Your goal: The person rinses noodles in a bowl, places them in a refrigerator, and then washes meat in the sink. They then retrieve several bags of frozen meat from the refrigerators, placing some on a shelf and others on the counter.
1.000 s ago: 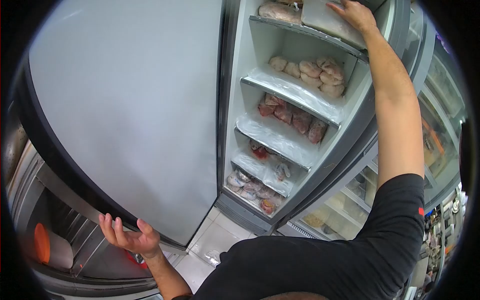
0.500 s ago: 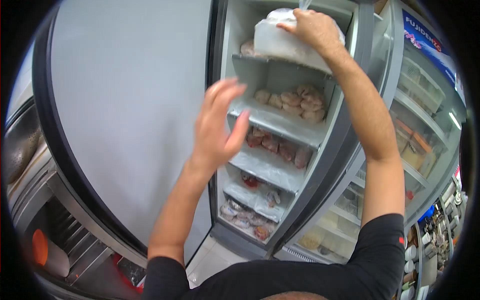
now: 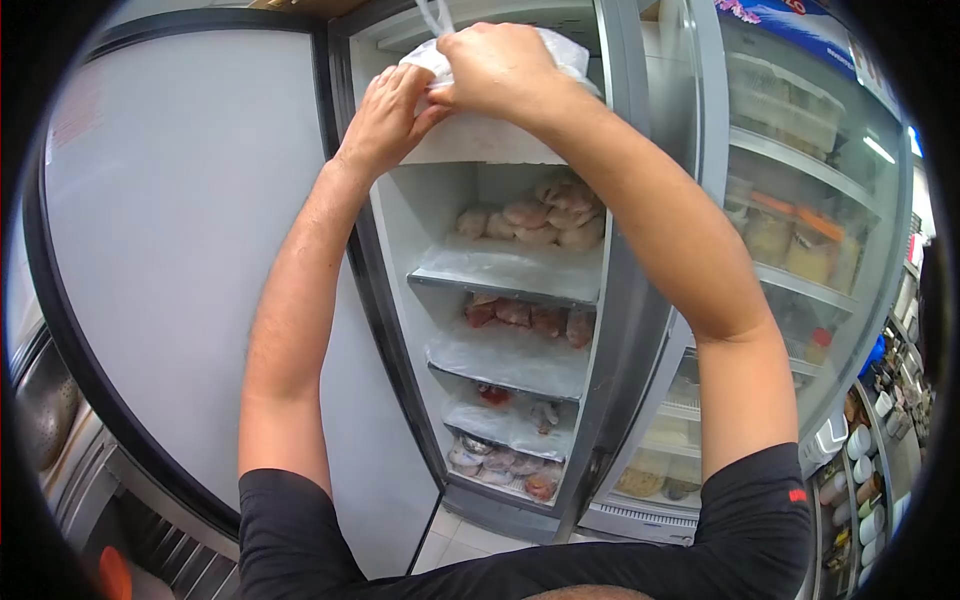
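Note:
A bulky white plastic bag sits at the top shelf of the open upright freezer, with a pale, flat-sided mass below it. My right hand is closed at the bag's gathered top, where a twisted strip of clear plastic sticks up. Just to its left, my left hand has its fingers together and bent over the bag's left edge, its thumb towards the right hand. The two hands almost touch. What exactly lies inside the bag is hidden.
Pale frozen lumps in bags and reddish frozen packs lie on the lower shelves. The freezer door stands open at left. A glass-door fridge with food containers is at right, and a metal rack at lower left.
My left hand has moved up from the air before the middle shelves onto the bag, its spread fingers now closed there. My right hand stays at the bag's top. The view has shifted.

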`<state>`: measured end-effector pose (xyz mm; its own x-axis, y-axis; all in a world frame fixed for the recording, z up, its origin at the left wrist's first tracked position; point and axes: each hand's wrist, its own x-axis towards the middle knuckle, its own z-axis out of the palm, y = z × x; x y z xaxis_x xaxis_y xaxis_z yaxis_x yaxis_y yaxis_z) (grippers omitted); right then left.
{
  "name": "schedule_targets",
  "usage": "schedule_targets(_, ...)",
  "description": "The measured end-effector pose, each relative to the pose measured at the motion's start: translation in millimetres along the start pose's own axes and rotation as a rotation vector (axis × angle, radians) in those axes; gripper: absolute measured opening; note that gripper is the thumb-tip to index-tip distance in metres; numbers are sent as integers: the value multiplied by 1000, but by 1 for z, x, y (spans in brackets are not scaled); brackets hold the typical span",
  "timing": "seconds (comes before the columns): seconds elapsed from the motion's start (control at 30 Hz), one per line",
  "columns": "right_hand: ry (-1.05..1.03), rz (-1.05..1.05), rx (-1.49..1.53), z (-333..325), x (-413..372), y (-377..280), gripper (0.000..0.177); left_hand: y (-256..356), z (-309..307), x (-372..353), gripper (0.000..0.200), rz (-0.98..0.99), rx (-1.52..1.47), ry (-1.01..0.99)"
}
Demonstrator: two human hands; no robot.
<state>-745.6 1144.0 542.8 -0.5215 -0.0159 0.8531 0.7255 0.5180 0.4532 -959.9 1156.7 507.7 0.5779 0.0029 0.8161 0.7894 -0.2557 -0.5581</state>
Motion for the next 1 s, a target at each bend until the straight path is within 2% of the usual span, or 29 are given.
schedule_targets(0.07,101,7,78,2,-14,4,47,3,4,9,35,-3,19,20)
schedule_targets(0.1,52,-42,163,-33,-33,7,42,2,7,12,36,-10,30,25)
schedule_targets(0.13,242,-20,178,-21,-52,3,41,0,11,17,39,10,12,93)
schedule_targets(0.2,705,-9,131,-25,-103,3,39,12,6,22,31,-6,-15,134)
schedule_targets(0.23,832,165,433,-15,-135,-12,41,20,4,24,28,-17,-35,150)
schedule_targets(0.27,687,313,847,8,-164,-21,54,26,2,27,27,17,-83,217)
schedule_targets(0.3,619,529,1383,31,-193,-30,67,29,-8,31,27,-23,-96,190)
schedule_targets(0.33,626,800,1761,53,-221,-39,79,40,-12,30,29,-79,-120,134)
schedule_targets(0.37,489,1051,2304,73,-209,-43,94,47,-14,31,30,-119,-141,103)
schedule_targets(0.4,434,1045,2508,82,-201,-45,104,40,-9,27,37,-64,19,147)
schedule_targets(0.47,334,981,2850,96,-180,-38,126,47,-16,30,42,-38,78,175)
schedule_targets(0.57,401,336,2838,85,-157,-18,114,63,-40,20,41,-58,137,134)
schedule_targets(0.63,474,775,2920,12,-142,-17,58,82,-54,15,39,-94,125,124)
schedule_targets(0.7,454,873,2859,-11,-156,-20,52,107,-67,10,38,-141,114,139)
schedule_targets(0.77,370,535,2758,3,-178,-27,93,133,-93,3,35,-67,530,78)
schedule_targets(0.8,378,552,2795,-2,-187,-31,85,151,-112,2,36,-18,527,72)
schedule_targets(0.83,365,572,2841,-9,-200,-34,77,171,-125,-4,36,-17,646,44)
schedule_targets(0.87,334,677,2857,-20,-214,-39,78,187,-136,-6,38,36,576,179)
schedule_targets(0.9,335,798,2826,-41,-224,-42,74,228,-160,0,41,-104,619,-11)
schedule_targets(1.0,151,801,2889,-52,-268,-53,74,273,-194,13,51,209,819,116)
